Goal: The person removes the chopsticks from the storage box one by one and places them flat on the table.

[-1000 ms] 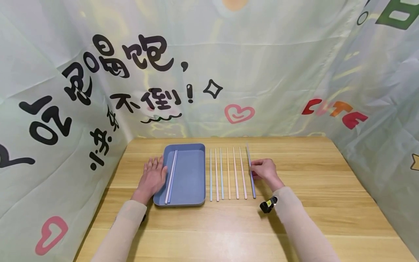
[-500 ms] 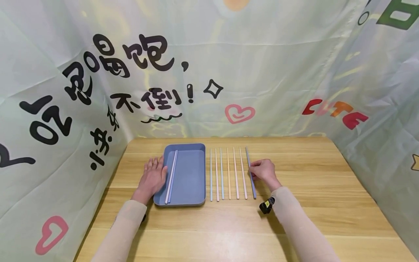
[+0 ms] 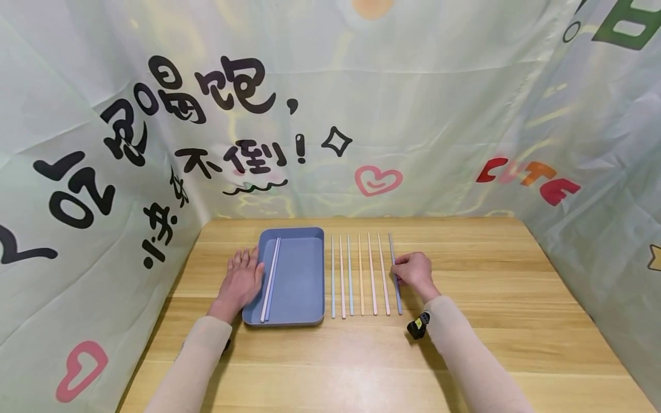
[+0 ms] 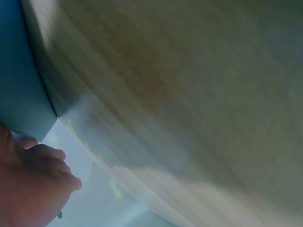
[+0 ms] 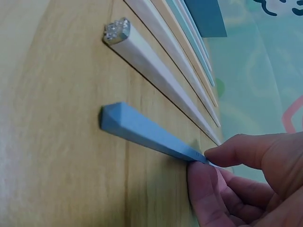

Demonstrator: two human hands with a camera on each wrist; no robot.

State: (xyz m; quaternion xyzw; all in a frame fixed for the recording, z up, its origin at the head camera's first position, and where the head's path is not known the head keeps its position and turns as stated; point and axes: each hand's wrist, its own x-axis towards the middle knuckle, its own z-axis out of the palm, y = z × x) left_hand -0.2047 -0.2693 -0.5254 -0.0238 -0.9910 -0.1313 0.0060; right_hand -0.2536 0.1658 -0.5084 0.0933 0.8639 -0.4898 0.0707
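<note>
My right hand (image 3: 415, 271) pinches a blue chopstick (image 5: 147, 130) between thumb and fingers at the right end of a row of chopsticks. That chopstick appears to lie on the table, roughly parallel to the pale pink chopstick (image 3: 384, 275) beside it. On the left, my left hand (image 3: 240, 281) rests with extended fingers along the left rim of a blue-grey tray (image 3: 299, 275). Inside the tray lie two chopsticks side by side, one pinkish white (image 3: 267, 292) and one blue (image 3: 273, 284). In the left wrist view, part of the left hand (image 4: 35, 184) touches the tray's side.
Between the tray and my right hand several chopsticks lie spaced out, among them a light blue chopstick (image 3: 333, 281) and an orange chopstick (image 3: 361, 275). Printed cloth (image 3: 439, 115) hangs behind and beside the wooden table (image 3: 496, 321).
My right hand has shifted slightly left with the blue chopstick, whose far end has come down and nearer the row. The left hand and the tray stay put.
</note>
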